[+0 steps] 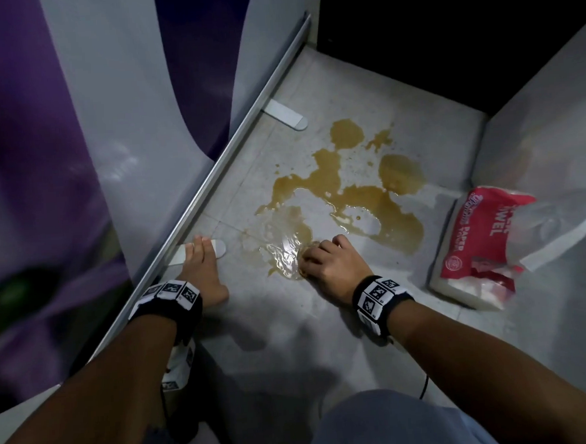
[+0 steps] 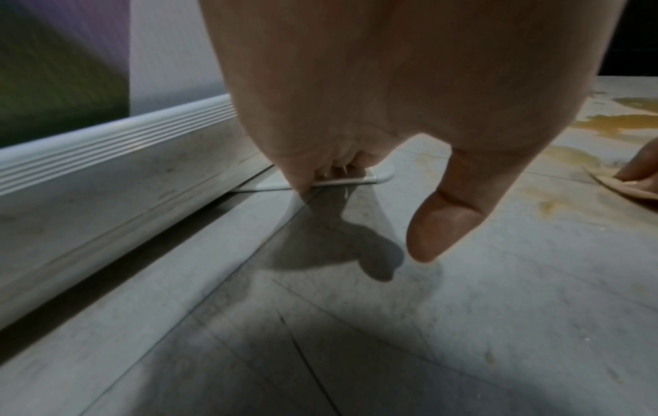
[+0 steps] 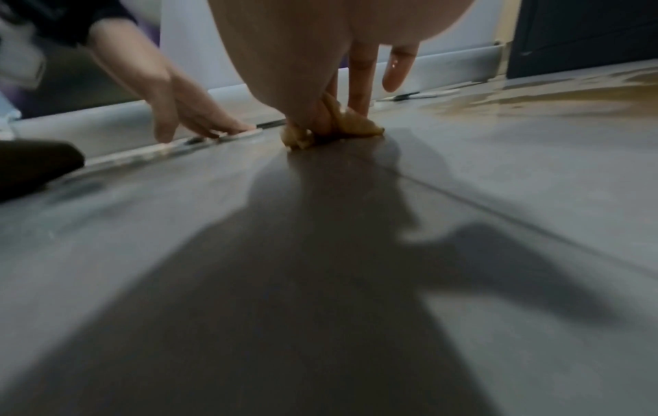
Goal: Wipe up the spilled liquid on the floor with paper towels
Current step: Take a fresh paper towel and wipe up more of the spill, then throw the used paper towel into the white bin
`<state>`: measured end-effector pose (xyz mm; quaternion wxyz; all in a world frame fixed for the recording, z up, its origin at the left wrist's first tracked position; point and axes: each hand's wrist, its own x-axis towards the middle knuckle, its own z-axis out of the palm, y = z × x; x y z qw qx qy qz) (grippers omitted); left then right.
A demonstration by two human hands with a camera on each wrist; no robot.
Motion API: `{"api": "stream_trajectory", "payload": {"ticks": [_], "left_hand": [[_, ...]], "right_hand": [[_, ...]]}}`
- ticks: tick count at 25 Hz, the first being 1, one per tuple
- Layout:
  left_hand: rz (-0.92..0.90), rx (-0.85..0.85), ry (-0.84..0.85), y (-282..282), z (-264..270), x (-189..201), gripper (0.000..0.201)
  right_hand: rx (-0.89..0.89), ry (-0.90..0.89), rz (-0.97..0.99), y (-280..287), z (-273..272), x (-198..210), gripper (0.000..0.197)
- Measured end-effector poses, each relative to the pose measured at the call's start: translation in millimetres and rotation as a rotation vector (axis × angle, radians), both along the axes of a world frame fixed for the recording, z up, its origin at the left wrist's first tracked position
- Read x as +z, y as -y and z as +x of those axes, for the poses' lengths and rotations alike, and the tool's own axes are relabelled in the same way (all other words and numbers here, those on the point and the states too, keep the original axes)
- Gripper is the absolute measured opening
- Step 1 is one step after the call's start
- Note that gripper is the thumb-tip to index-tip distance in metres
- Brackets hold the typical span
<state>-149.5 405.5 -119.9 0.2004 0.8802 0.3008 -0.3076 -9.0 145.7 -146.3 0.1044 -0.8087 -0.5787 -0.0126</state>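
The person crouches over a grey tiled floor (image 1: 291,325), both arms reaching down. A brown spill (image 1: 362,197) spreads in joined puddles across the tiles, its near edge glossy and smeared.

The right hand (image 1: 328,264) sits at that near edge of the spill. Its fingers are bunched down onto a small towel wad (image 3: 334,126), soaked yellow-brown and crumpled, and they pin it against the floor; from the right wrist view the thumb and fingers close around the wad, while one finger (image 3: 395,70) stands clear and looks wet.

The left hand (image 1: 202,268) is planted well to the left of the spill, beside a metal rail (image 1: 213,168) that runs along the bottom of a white and purple panel (image 1: 112,95). Its fingers are straight and spread, their tips resting on a flat white tab (image 1: 217,248) that sticks out from under the rail. The thumb (image 2: 445,225) hangs free above the tile and holds nothing. A second tab (image 1: 286,114) lies further along the rail, beyond the spill.

To the right of the spill, near a white wall (image 1: 536,121), a torn-open red towel pack (image 1: 475,245) lies on the floor.
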Motion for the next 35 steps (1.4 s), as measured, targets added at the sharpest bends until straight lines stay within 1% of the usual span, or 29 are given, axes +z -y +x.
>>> {"api": "stream_trajectory", "payload": {"ticks": [2,4,6,7,9,11,12,14,15,18,20,23,25,28,31,33,35], "left_hand": [[0.016,-0.004,-0.002,0.2,0.6,0.0,0.113],[0.032,-0.011,-0.034,-2.1,3.5,1.0,0.11],[0.041,-0.019,-0.079,-6.9,9.3,7.1,0.105],[0.043,-0.021,-0.09,-8.8,13.0,12.2,0.1],[0.046,-0.003,-0.1,-11.4,20.2,25.6,0.085],[0.062,-0.017,-0.119,-5.5,31.3,43.6,0.072],[0.068,-0.041,-0.124,0.3,39.0,54.8,0.067],[0.061,-0.086,-0.1,14.0,57.9,78.1,0.06],[0.059,-0.097,-0.077,21.8,69.1,91.2,0.059],[0.029,-0.079,0.058,45.2,105.8,134.3,0.066],[0.0,-0.108,0.155,65.8,135.1,167.4,0.067],[-0.052,-0.18,0.255,109.8,179.2,212.1,0.068],[-0.093,-0.256,0.325,145.2,204.6,236.8,0.066],[-0.134,-0.374,0.4,194.4,236.4,265.0,0.065],[-0.156,-0.47,0.465,236.3,268.2,288.8,0.071],[-0.158,-0.51,0.489,260.2,285.9,298.0,0.073],[-0.165,-0.55,0.496,281.1,296.9,301.6,0.076]], "right_hand": [[-0.054,-0.098,-0.05,-2.2,-1.9,7.5,0.01],[-0.109,-0.219,-0.126,-6.5,-1.8,16.8,0.015],[-0.192,-0.417,-0.169,-7.4,2.2,27.0,0.025],[-0.262,-0.555,-0.144,-6.5,5.1,33.5,0.03],[-0.478,-0.865,-0.014,-7.0,12.5,49.7,0.03],[-0.691,-1.135,0.22,-6.7,21.5,71.0,0.027],[-0.761,-1.238,0.326,-6.8,27.2,84.6,0.028],[-0.839,-1.369,0.46,-4.3,40.2,113.4,0.025],[-0.855,-1.412,0.517,-1.8,47.2,128.6,0.023],[-0.862,-1.548,0.697,5.7,67.9,173.3,0.022],[-0.858,-1.614,0.808,14.4,83.0,204.8,0.023],[-0.807,-1.729,0.978,33.2,104.9,247.3,0.024],[-0.787,-1.742,1.073,49.0,121.5,271.5,0.025],[-0.785,-1.677,1.176,75.5,147.6,302.1,0.029],[-0.794,-1.598,1.286,113.4,177.8,331.3,0.028],[-0.809,-1.534,1.345,142.3,197.4,347.8,0.027],[-0.881,-1.437,1.392,170.3,215.6,357.6,0.026]]}}
